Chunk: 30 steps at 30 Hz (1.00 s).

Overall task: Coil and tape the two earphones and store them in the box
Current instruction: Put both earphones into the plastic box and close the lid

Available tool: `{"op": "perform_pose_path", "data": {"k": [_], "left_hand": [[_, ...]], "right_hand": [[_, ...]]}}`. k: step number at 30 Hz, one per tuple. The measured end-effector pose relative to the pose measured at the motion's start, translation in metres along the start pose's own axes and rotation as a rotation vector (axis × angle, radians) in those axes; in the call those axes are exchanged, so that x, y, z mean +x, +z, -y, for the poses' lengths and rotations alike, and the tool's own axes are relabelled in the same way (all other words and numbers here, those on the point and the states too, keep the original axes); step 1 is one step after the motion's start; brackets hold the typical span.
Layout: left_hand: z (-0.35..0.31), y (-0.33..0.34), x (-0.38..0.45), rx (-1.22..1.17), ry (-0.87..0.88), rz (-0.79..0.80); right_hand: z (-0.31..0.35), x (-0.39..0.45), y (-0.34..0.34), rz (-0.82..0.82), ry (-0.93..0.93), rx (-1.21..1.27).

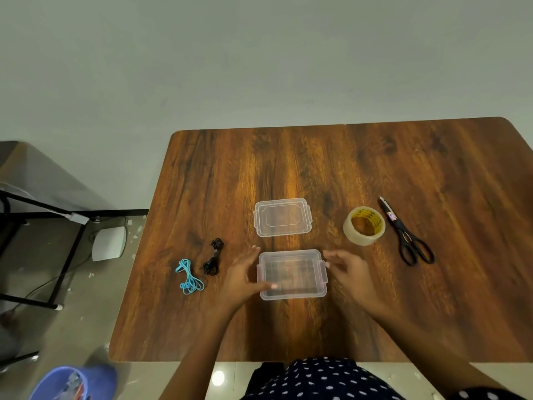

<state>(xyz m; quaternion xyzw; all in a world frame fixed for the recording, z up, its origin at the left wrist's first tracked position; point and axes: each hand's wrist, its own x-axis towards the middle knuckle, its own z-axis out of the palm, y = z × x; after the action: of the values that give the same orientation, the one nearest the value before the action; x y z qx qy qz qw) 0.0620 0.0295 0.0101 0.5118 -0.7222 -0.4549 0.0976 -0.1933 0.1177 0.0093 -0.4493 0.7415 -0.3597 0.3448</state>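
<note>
A clear plastic box (292,295) stands open and empty on the wooden table (317,163). Its clear lid (282,217) lies flat just behind it. My left hand (243,280) rests against the box's left side, thumb on the front left corner, fingers spread. My right hand (349,269) hovers at the box's right latch, fingers apart, holding nothing. The blue earphones (189,277) lie loosely bundled left of the box, and the black earphones (213,258) lie between them and my left hand. A roll of clear tape (364,225) sits to the right.
Black-handled scissors (405,230) lie right of the tape, blades pointing away. Off the table's left edge are a black metal frame (66,246), a white device (109,243) on the floor and a blue bucket (72,382).
</note>
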Motion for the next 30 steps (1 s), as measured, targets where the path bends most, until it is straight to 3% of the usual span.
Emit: {"op": "perform_pose_path", "data": {"k": [8,25,27,30], "left_hand": [[0.003,0.018,-0.013,0.195,0.08,0.023],[-0.005,0.009,0.019,0.296,0.078,-0.002],[-0.003,0.005,0.018,0.264,0.067,-0.052],[0.006,-0.004,0.017,0.365,-0.007,-0.304]], "right_hand": [[-0.014,-0.026,0.011,0.025,-0.023,-0.034],[-0.005,0.006,0.011,-0.066,-0.07,-0.063],[-0.002,0.004,0.013,-0.089,-0.095,-0.06],[0.0,0.004,0.019,-0.119,-0.111,-0.119]]}}
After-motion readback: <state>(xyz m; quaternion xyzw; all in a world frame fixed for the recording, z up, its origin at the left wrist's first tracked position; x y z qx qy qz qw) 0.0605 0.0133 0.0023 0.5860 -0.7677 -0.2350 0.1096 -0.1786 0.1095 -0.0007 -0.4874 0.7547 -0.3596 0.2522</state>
